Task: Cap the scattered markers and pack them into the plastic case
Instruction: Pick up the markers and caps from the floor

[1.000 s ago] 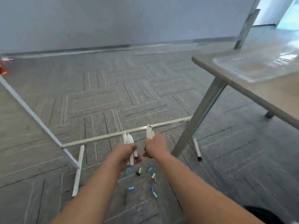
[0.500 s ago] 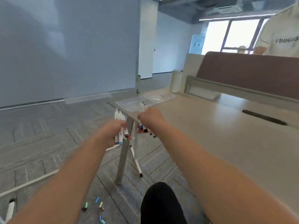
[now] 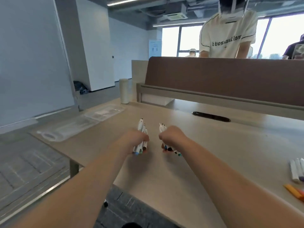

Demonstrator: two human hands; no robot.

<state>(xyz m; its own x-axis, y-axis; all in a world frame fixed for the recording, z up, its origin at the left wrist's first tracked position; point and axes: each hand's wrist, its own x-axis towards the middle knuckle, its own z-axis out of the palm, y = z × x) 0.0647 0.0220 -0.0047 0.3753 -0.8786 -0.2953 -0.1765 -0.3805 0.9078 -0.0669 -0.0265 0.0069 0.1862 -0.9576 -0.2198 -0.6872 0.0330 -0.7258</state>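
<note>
My left hand [image 3: 131, 139] grips a bundle of white markers [image 3: 141, 127], their coloured tips poking out below the fist. My right hand [image 3: 172, 137] grips a second bundle of markers [image 3: 171, 149] the same way. Both fists hover just above the beige table [image 3: 205, 162], a short gap between them. The clear plastic case [image 3: 74, 125] lies open and flat at the table's far left corner, well away from both hands. More markers [image 3: 296, 171] lie at the table's right edge, with orange ones [image 3: 294, 192] below them.
A brown divider panel [image 3: 222, 79] runs along the back of the table, with a dark cable slot [image 3: 210, 116] in front of it. A person in a white shirt [image 3: 228, 33] stands behind it. A pale cylinder [image 3: 123, 91] stands at the far corner. Grey carpet lies to the left.
My view rose from the floor, where loose caps lay, up to the table. Both hands carried their marker bundles up and over the tabletop.
</note>
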